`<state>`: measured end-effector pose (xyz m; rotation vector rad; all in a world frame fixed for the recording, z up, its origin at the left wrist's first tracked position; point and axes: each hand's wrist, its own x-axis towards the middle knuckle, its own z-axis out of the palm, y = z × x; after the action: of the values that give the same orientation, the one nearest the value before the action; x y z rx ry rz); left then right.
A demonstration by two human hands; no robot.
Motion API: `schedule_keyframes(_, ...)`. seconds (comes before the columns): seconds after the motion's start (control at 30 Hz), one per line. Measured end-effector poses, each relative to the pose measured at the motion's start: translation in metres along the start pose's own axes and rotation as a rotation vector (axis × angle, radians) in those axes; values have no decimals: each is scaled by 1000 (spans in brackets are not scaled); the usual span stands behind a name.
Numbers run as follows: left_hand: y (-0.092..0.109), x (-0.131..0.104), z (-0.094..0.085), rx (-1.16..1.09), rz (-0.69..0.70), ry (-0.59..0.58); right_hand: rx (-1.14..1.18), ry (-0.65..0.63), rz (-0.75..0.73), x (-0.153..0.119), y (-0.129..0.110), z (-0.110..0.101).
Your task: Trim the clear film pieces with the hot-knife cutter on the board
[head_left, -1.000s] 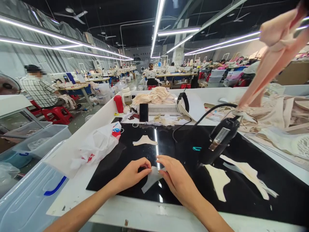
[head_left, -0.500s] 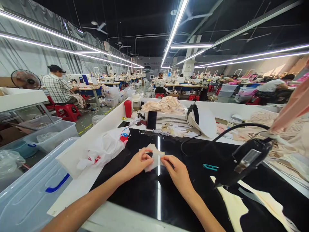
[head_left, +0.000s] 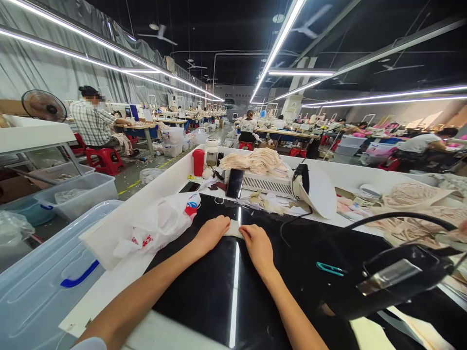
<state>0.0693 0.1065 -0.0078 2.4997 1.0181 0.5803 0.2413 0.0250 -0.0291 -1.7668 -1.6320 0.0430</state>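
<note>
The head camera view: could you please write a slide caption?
Left hand and right hand hold a small pale piece over a glossy black surface, teal snips lying to the right.

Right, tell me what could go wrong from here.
The small pale piece sits between the left hand and right hand, so it might shift or crease. The phone stands on end in front of the white vented box; a knock could topple it. The teal tool lies near the black device and could get nudged.

A black phone (head_left: 234, 183) stands before a slotted white box (head_left: 268, 185).
</note>
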Motion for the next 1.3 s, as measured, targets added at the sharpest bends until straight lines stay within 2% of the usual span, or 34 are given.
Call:
schedule_keyframes(0.17,-9,3,10,122,14,-54,-78,-41,9,-1,5,9)
schedule_keyframes(0.47,-9,3,13,256,3,-68,-146,-41,14,-1,12,16)
schedule_keyframes(0.63,-6,2,14,318,6,-29,-162,15,-33,-3,12,17)
schedule_keyframes(0.77,-5,1,15,371,17,23,-131,108,-81,-5,13,15)
schedule_keyframes(0.93,-6,0,17,414,60,89,-36,159,-180,-15,1,-1)
schedule_keyframes(1.03,-8,1,15,426,87,127,47,96,-276,-39,-12,-22)
schedule_keyframes(1.1,-7,0,11,420,110,145,182,-29,-346,-63,-21,-40)
schedule_keyframes(1.2,-2,-4,3,377,161,156,322,-275,-296,-103,-31,-73)
schedule_keyframes(1.3,6,-12,-3,303,240,151,370,-489,-131,-136,-33,-107)
